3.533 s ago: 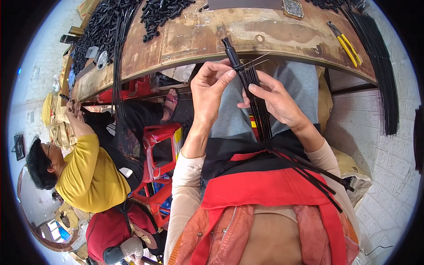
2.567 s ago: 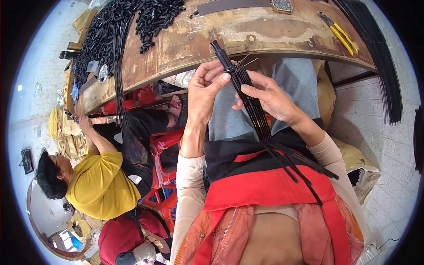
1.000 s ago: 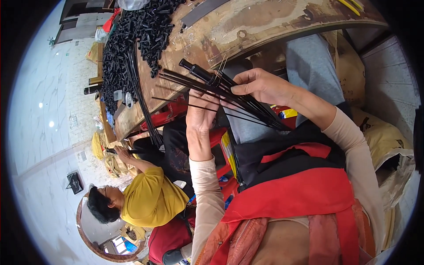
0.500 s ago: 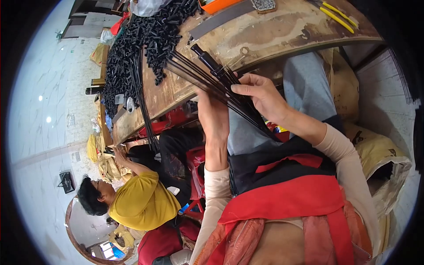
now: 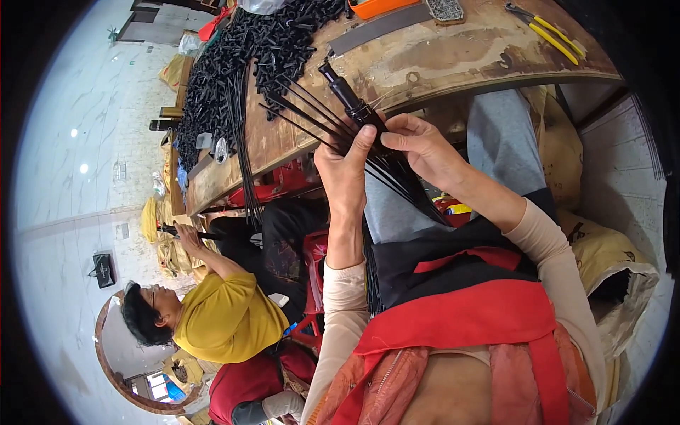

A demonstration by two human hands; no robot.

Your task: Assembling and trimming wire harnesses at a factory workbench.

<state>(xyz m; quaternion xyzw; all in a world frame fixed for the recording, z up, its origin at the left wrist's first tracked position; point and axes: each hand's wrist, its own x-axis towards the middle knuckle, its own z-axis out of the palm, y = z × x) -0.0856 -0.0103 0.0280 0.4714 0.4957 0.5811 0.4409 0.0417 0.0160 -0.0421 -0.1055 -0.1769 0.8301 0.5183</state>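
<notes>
A black stepped tube (image 5: 341,88) slants up over the table's near edge, with thin black rods like umbrella ribs (image 5: 312,120) fanned out to its left. My left hand (image 5: 341,170) is closed round the rods, its thumb pressed near the tube's lower collar. On the other side, my right hand (image 5: 428,149) pinches the tube's lower end between thumb and fingers. Below my hands the rods run down over my lap; where they join the tube is partly hidden by my fingers.
A pile of small black fittings (image 5: 227,85) covers the left of the wooden table (image 5: 453,64). Yellow-handled pliers (image 5: 552,39) lie at the right, an orange box (image 5: 382,7) at the back. A person in a yellow top (image 5: 219,319) sits to my left. An open sack (image 5: 616,269) stands right.
My left hand has turned, and its thumb now rests against the tube's collar. The rods have spread apart at their upper ends. The person at left has raised their hands slightly.
</notes>
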